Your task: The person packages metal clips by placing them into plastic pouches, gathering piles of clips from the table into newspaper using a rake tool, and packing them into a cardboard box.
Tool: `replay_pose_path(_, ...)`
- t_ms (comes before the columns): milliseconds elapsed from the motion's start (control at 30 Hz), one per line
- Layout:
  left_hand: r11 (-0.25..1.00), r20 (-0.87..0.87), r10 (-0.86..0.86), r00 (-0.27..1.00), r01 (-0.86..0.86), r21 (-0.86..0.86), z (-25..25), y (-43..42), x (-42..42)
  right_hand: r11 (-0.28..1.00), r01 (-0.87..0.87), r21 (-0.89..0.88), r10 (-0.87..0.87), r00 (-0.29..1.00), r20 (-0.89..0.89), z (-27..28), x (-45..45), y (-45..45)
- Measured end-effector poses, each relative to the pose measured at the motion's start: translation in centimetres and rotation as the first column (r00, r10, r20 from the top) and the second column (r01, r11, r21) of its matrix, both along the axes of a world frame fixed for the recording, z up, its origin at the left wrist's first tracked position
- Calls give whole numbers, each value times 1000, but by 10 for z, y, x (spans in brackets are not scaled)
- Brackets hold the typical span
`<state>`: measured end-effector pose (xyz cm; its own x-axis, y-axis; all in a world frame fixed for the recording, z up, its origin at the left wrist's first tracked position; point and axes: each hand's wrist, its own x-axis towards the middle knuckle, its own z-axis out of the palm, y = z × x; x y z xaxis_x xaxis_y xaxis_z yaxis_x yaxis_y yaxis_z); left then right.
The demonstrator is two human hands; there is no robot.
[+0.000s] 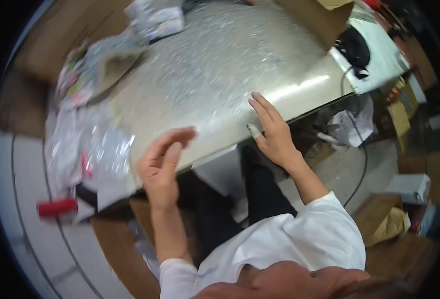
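My left hand (161, 167) is over the near edge of the table (145, 94), fingers loosely curved and thumb apart, with nothing visible in it. To its right, my right hand (275, 132) has its fingers stretched out over the same edge, also without anything in it. Something pale covers the tip of its thumb; I cannot tell what. Many small, shiny, clear pieces (215, 65) lie scattered over the middle of the tabletop, blurred by motion. Closest to my left hand are clear plastic bags (98, 144) at the table's left end.
Printed packaging (80, 79) and a white plastic bag (160, 22) lie at the back left. A cardboard box (315, 20) stands at the back right, near a black item (353, 50). A red cylinder (57, 207) is at the lower left. A cable (364, 164) hangs on the right.
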<state>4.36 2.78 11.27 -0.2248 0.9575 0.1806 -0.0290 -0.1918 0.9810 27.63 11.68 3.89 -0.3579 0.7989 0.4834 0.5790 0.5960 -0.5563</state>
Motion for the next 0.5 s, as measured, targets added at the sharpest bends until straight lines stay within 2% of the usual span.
replay_pose_path(33,999,53,12,999,-10,-39,3,-36,10,996,-64,-57,62,997,-38,-2,-4,-30)
replay_pose_path(67,998,204,-14,979,26,-57,5,-72,19,990,-136,-43,134,989,-56,-2,-3,-57)
replay_pose_path(133,991,461,-46,886,99,-91,23,-146,41,938,-154,-311,136,988,-80,-1,7,-110)
replay_pose_path(167,981,558,-65,827,157,-118,42,-183,50,949,-169,-264,153,985,-82,2,10,-132)
replay_pose_path(233,924,607,-238,758,369,-97,85,-241,66,896,-196,-400,178,981,-81,3,19,-165)
replay_pose_path(300,867,622,-474,624,454,206,99,-274,84,922,-228,-313,250,968,33,-2,26,-185)
replay_pose_path(333,828,517,-560,647,459,323,94,-285,87,889,-263,-374,295,955,30,1,29,-194)
replay_pose_path(433,829,447,-557,700,436,351,70,-302,86,890,-333,-313,370,927,66,7,35,-208)
replay_pose_path(467,935,433,-349,831,278,220,70,-302,95,885,-353,-305,389,919,64,6,37,-208)
replay_pose_path(500,972,417,-227,880,178,154,59,-297,99,888,-340,-310,386,917,98,2,39,-208)
